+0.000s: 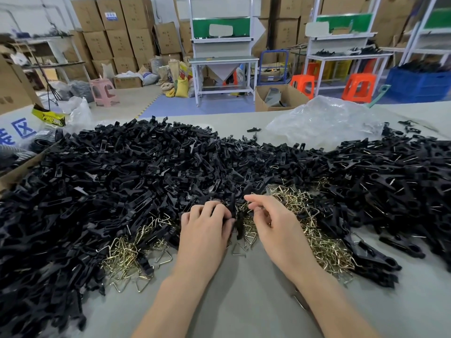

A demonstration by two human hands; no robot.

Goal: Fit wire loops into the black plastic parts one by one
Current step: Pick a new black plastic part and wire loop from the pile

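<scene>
Black plastic part (240, 226) pinched in left hand (205, 230) fingers; right hand (275, 223) fingers curled beside it, grasp unclear.

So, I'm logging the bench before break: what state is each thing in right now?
left hand: grips one black plastic part.
right hand: fingers curled over the wire loops; unclear whether it pinches one.
wire loops: loose, heaped on the table.
left heap of parts: loose, piled.
right heap of parts: many show wire fitted.
plastic bag: crumpled.
cardboard box: open, on the floor.
</scene>
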